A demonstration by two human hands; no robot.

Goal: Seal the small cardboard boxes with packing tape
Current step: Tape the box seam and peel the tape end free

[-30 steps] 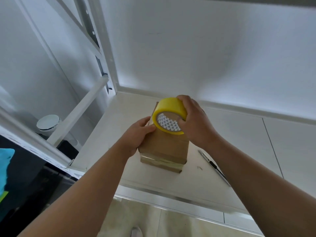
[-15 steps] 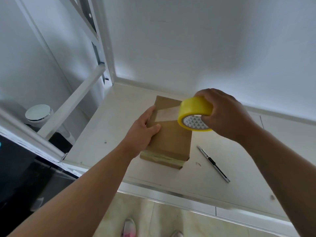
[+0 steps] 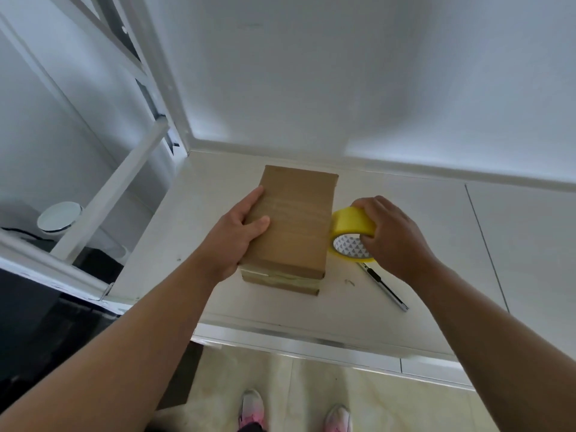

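A small brown cardboard box stands on the white table, seemingly atop a second box whose taped front edge shows below it. My left hand grips the top box's left side, thumb on its top face. My right hand holds a yellow roll of packing tape against the box's right edge. A clear strip of tape lies across the top face from left to right.
A slim utility knife lies on the table to the right of the boxes, partly under my right hand. A white wall rises behind the table. A white metal frame and a round white lid are at the left. My shoes show on the floor below.
My right hand has carried the tape roll from above the box across and down to its right side, laying tape over the top. My left hand stayed on the left side.
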